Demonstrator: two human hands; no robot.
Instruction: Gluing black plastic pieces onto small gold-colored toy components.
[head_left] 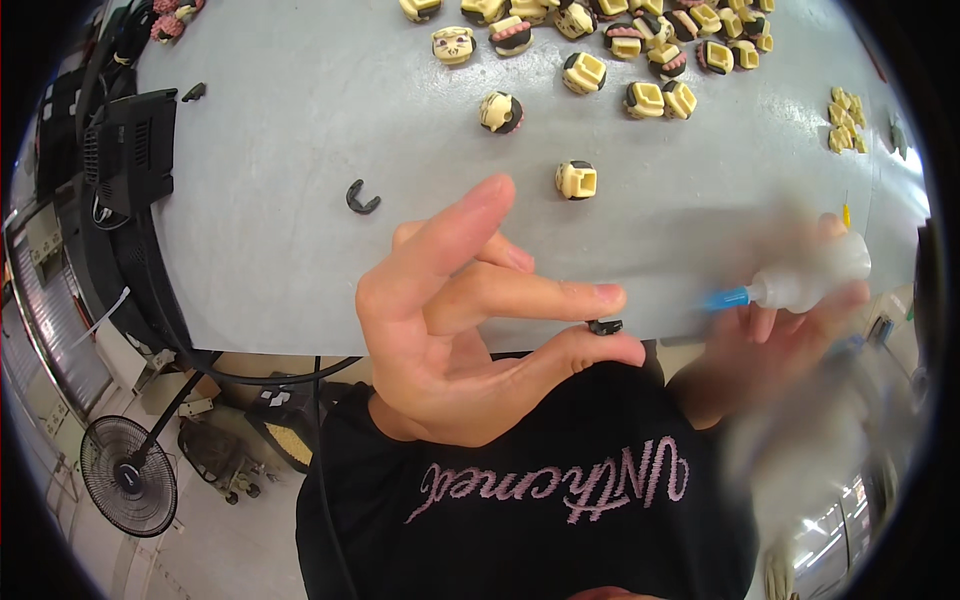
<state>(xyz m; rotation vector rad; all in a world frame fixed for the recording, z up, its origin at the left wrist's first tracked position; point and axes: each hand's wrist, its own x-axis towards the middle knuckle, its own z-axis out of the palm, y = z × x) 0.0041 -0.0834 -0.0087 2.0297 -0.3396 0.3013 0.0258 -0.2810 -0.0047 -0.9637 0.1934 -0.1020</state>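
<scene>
My left hand [450, 320] is over the table's front edge, pinching a small black piece [605, 327] between thumb and a finger, with another finger raised. To its right, my right hand [745, 350] is smeared by motion but is wrapped round a translucent white squeeze bottle [815, 275]. The bottle's blue dispensing tip [728, 298] points left toward the black piece, apart from it. Beyond my left hand lies a curved black piece [362, 198]. A cream-and-black figure head [577, 180] with a square socket sits nearest my hands on the grey table [300, 250].
Several similar heads [650, 40] crowd the far right of the table, with a few nearer [500, 112]. Small cream parts [845, 120] lie near the right edge. A black device [130, 150] stands at the left edge, and a floor fan [128, 476] lower left. Cables hang below the table.
</scene>
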